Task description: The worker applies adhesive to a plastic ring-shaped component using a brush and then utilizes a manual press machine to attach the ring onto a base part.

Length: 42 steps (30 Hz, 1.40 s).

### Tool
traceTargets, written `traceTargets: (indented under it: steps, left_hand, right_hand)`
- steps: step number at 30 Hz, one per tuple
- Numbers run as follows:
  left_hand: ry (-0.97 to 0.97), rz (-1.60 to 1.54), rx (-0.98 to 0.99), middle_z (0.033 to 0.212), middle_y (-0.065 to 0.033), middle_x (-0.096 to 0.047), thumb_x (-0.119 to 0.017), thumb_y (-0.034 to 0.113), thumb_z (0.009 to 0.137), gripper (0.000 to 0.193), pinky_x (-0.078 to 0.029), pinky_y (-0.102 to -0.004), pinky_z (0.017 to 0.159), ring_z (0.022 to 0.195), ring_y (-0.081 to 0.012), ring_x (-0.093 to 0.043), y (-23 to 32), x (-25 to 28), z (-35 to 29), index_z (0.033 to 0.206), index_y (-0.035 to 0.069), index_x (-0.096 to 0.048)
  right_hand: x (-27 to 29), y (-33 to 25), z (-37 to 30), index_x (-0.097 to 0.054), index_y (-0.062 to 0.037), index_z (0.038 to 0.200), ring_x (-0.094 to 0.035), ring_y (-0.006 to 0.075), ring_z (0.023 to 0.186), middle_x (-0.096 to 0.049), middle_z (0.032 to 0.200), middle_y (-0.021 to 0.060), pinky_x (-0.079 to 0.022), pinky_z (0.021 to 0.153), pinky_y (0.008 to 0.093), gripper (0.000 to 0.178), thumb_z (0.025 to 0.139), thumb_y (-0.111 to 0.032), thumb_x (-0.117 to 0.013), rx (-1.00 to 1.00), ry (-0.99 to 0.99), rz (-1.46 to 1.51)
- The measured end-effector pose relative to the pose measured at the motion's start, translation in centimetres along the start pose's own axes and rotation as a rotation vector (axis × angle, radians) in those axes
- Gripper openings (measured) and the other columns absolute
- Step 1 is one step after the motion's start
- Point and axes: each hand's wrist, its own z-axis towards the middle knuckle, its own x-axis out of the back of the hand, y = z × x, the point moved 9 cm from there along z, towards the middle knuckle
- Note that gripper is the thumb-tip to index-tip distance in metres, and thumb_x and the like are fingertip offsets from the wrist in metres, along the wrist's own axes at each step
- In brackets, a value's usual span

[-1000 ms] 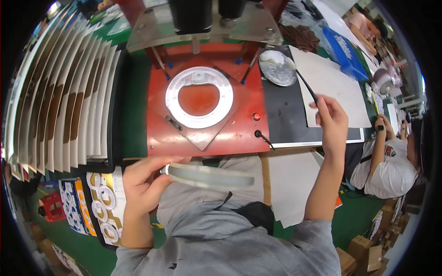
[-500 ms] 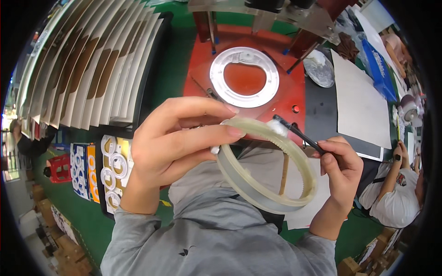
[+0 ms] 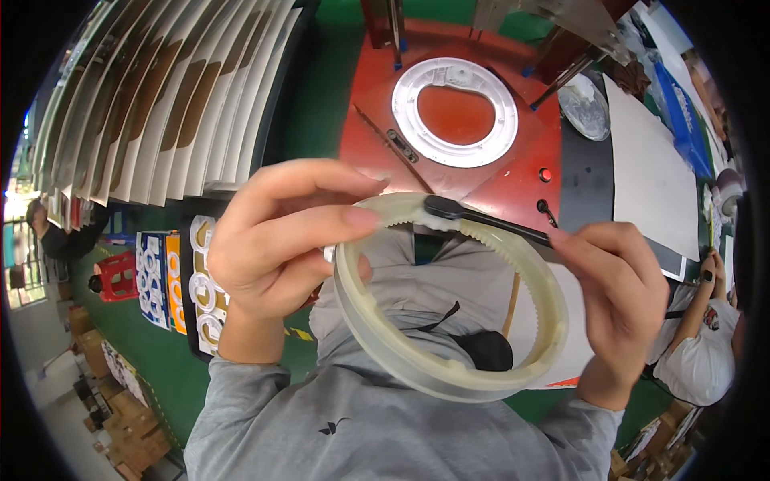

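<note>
Ring [image 3: 461, 378] in hand, held up over my lap, tilted so I'm looking right through the middle. It's pale, see-through plastic, with little teeth along the inner edge, easiest to see from 12 round to 3 o'clock. My left hand [image 3: 265, 248] is pinching the rim at about 10 o'clock. My right hand [image 3: 618, 276] is just outside the ring at 3 o'clock, with the black brush [image 3: 505, 226] pinched in the fingertips and the other fingers curled in. The brush head lies over the rim at 12 o'clock, with some white stuff [image 3: 439, 220] under it on the inner edge. Can't tell if that's bristles or paste.

Past the ring at 12 o'clock, a white plate [image 3: 407, 114] with a big hole in it lies on the red base [image 3: 370, 84], and there's a red button [image 3: 545, 174] on the base at 1 o'clock. Also at 1, further out, is the dish [image 3: 587, 116], then at 2 the pale board [image 3: 651, 172] and, beyond it, the blue tray [image 3: 680, 120]. The rack of panels [image 3: 164, 120] fills 10 o'clock. Way out at 9, on the green floor, is a red stool [image 3: 119, 278].
</note>
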Motion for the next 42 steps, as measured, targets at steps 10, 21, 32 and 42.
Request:
traceTargets:
  steps: [10,21,32,42]
  left_hand:
    - [-0.53,0.239,-0.344,0.107,-0.0211,-0.072,-0.077,0.001,0.083,0.022,-0.065,-0.041,0.084,0.096,-0.0362,-0.074,4.8,-5.2,1.8,0.103,-0.009,-0.073]
    - [-0.681,0.233,-0.37,0.108,-0.0165,-0.074,-0.076,0.0,0.08,0.028,-0.065,-0.0389,0.087,0.098,-0.0325,-0.074,5.3,-6.3,1.6,0.107,-0.003,-0.074]
    - [-0.343,0.245,0.081,0.107,-0.0195,-0.075,-0.079,0.015,0.091,0.028,-0.06,-0.0374,0.083,0.098,-0.0315,-0.073,0.5,-1.9,1.6,0.11,-0.005,-0.075]
    - [-0.081,0.127,0.53,0.105,-0.0131,-0.073,-0.077,-0.003,0.09,0.029,-0.055,-0.0281,0.082,0.093,-0.0181,-0.069,-4.2,1.0,-0.3,0.118,-0.007,-0.07]
  right_hand:
    - [2.2,-3.7,0.8,-0.077,0.0,0.1,-0.062,0.0238,0.068,-0.062,0.08,0.0094,-0.045,0.058,0.0342,0.03,0.072,-0.01,-0.072,0.003,-0.506,-0.362]
    - [3.6,8.1,-1.6,-0.075,0.006,0.114,-0.05,0.0067,0.059,-0.063,0.084,0.0062,-0.036,0.049,0.0227,0.021,0.1,-0.005,-0.065,-0.283,-0.65,0.685]
    - [1.3,25.1,-9.0,-0.074,-0.0013,0.119,-0.07,0.027,0.089,-0.072,0.102,0.0148,-0.055,0.082,0.0351,0.019,0.102,-0.007,-0.067,-0.507,0.484,-0.163]
    - [2.2,16.2,-5.1,-0.073,-0.0001,0.113,-0.066,0.0292,0.094,-0.07,0.105,0.014,-0.051,0.08,0.036,0.016,0.098,-0.001,-0.067,-0.293,0.615,-0.29]
